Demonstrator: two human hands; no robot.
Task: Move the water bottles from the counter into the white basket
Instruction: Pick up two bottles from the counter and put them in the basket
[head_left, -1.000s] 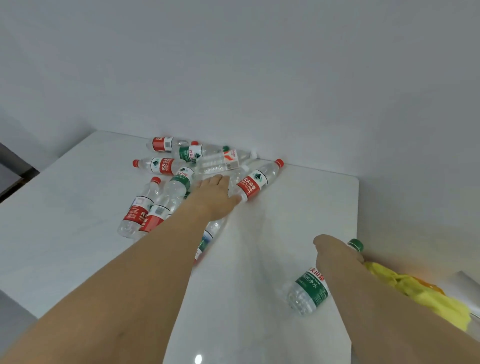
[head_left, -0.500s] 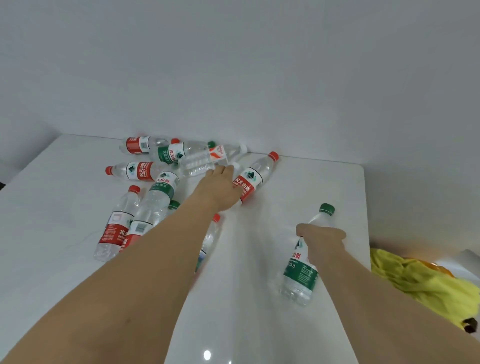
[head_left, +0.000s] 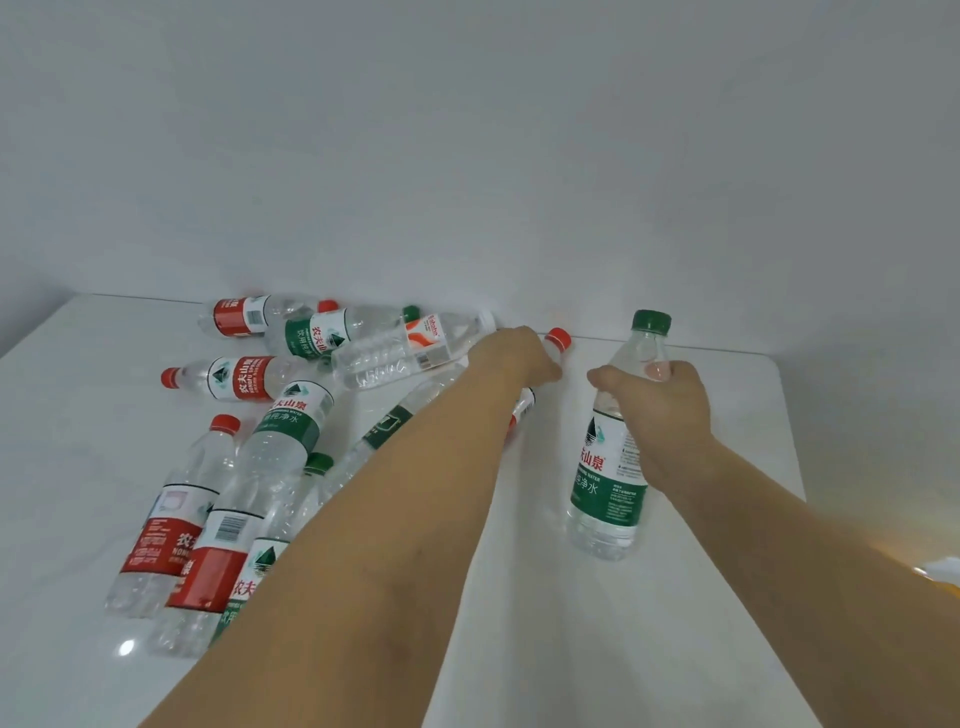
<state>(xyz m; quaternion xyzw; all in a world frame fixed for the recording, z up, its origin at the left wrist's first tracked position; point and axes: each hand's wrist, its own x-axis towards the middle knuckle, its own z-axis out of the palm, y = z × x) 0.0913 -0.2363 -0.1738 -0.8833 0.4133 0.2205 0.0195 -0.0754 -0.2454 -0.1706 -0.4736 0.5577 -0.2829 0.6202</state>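
Clear plastic everywhere on this one, a whole pile of water bottles (head_left: 270, 467) was lying on its side across the left half of the white tabletop (head_left: 519, 597), red labels and green labels all jumbled together and pushed up toward the wall (head_left: 467, 156).

The right hand (head_left: 660, 410) was wrapped around the upper part of a green-capped bottle (head_left: 608, 483), holding it upright with the base either touching the tabletop or just off it, couldn't tell which. The left hand (head_left: 519, 358) was stretched out over the far end of the pile and closing down on a red-capped bottle (head_left: 556, 340) that lay next to the wall. The fingers were hidden behind the back of the hand, so I honestly couldn't tell if it had a real grip or was just resting on it.

So my read: this was the pick-up step, one bottle secured and a second being grabbed. The white basket wasn't in view at all, so the next move would need the left hand to get a firm hold, then both bottles carried off to wherever the basket sat. Plenty of bottles left, so nowhere near done.
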